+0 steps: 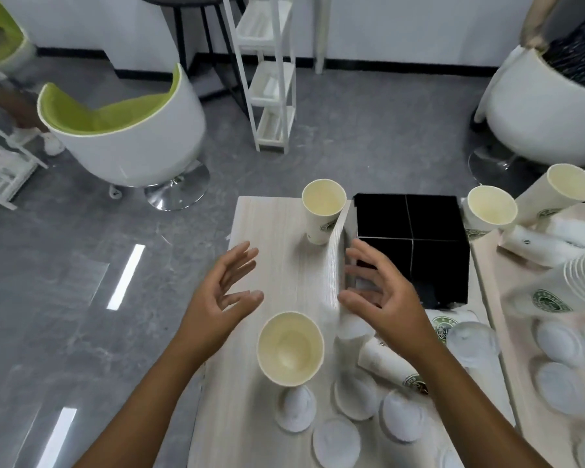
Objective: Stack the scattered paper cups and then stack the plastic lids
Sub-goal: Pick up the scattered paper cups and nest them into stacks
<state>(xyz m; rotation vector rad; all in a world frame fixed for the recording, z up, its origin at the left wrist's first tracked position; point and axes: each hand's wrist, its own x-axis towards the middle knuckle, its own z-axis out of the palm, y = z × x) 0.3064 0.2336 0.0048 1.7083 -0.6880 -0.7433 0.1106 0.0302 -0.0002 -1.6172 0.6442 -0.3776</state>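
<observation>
An upright paper cup (290,347) stands on the light wooden table (271,228) right in front of me. My left hand (223,298) hovers just above and left of it, fingers spread, holding nothing. My right hand (382,298) is open over a cup lying on its side (385,364), beside the black box (411,241). Another upright cup (323,209) stands at the far end of the table, and a third (491,208) stands right of the box. Several white plastic lids (336,440) lie scattered near the front edge.
A second table on the right carries a tall stack of cups lying on its side (561,288), more loose cups (554,194) and lids (559,342). White and green swivel chairs (125,130) and a white shelf rack (271,79) stand on the grey floor beyond.
</observation>
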